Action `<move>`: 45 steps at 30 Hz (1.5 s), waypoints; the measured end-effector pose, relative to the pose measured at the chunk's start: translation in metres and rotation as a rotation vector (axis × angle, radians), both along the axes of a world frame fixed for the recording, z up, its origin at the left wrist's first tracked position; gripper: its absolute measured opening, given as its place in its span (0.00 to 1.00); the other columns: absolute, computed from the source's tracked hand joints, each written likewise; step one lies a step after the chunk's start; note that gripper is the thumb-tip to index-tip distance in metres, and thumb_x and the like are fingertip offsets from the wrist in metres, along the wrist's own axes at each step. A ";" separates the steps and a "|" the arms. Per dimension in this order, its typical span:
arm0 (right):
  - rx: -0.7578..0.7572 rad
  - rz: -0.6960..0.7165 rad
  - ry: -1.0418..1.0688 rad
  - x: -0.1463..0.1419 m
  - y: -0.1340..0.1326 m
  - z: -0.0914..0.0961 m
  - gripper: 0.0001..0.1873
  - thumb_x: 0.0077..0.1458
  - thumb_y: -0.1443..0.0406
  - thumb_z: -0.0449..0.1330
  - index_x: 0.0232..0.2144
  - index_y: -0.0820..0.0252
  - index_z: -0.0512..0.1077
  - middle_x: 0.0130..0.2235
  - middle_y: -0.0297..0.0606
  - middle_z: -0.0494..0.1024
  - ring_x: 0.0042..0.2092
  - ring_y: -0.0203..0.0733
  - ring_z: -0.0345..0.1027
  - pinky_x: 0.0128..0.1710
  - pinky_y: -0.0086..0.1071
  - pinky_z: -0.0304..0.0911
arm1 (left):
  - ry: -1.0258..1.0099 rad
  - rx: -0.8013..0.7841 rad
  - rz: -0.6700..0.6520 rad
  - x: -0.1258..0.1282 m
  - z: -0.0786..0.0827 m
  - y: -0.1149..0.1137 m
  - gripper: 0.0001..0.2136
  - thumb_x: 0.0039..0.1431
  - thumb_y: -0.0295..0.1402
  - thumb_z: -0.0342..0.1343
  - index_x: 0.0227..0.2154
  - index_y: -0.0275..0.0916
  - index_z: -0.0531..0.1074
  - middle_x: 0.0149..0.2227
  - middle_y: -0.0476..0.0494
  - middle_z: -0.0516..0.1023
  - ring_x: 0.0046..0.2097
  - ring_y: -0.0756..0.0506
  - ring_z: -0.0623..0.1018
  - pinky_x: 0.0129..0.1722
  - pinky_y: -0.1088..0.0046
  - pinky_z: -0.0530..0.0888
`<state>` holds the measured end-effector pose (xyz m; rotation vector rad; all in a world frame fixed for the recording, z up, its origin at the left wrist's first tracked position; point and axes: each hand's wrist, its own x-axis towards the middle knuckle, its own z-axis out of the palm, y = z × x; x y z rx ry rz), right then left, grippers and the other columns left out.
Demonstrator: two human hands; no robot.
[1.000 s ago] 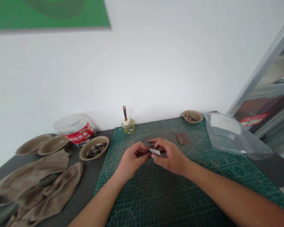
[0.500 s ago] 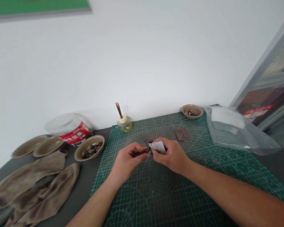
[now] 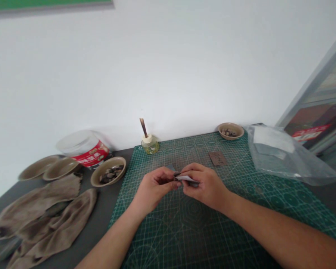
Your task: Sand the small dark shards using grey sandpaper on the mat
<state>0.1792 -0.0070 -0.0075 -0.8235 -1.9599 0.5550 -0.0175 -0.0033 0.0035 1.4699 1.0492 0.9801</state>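
Observation:
Over the green cutting mat (image 3: 156, 231), my two hands meet. My right hand (image 3: 205, 185) is closed on a folded piece of sandpaper (image 3: 188, 179), its pale back seen at a slant and a dark edge below. My left hand (image 3: 158, 186) pinches a small dark piece (image 3: 177, 174), mostly hidden by the fingers, against the sandpaper's left end. Its exact shape I cannot make out. Just behind the left fingers a grey-blue sheet (image 3: 171, 167) lies on the mat. A brown square (image 3: 217, 158) with handwritten marks rests beyond my right hand.
Left of the mat stands a bowl of small dark pieces (image 3: 108, 172), near empty bowls (image 3: 62, 168), a red-labelled tub (image 3: 85, 149) and a crumpled brown cloth (image 3: 53, 224). At the back are a jar with brushes (image 3: 150, 144) and another bowl (image 3: 231, 131). A clear plastic bag (image 3: 285, 155) lies right.
The sandpaper in my right hand has tilted from showing its broad pale face to nearly edge-on. My right fingers now reach over its top. The view has shifted slightly.

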 end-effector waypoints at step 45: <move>-0.128 0.101 0.011 0.005 0.001 0.005 0.09 0.51 0.69 0.64 0.37 0.55 0.79 0.38 0.35 0.74 0.38 0.36 0.71 0.38 0.28 0.66 | 0.095 -0.008 -0.049 -0.001 0.004 -0.001 0.06 0.46 0.27 0.67 0.29 0.37 0.78 0.30 0.47 0.81 0.34 0.47 0.79 0.35 0.73 0.74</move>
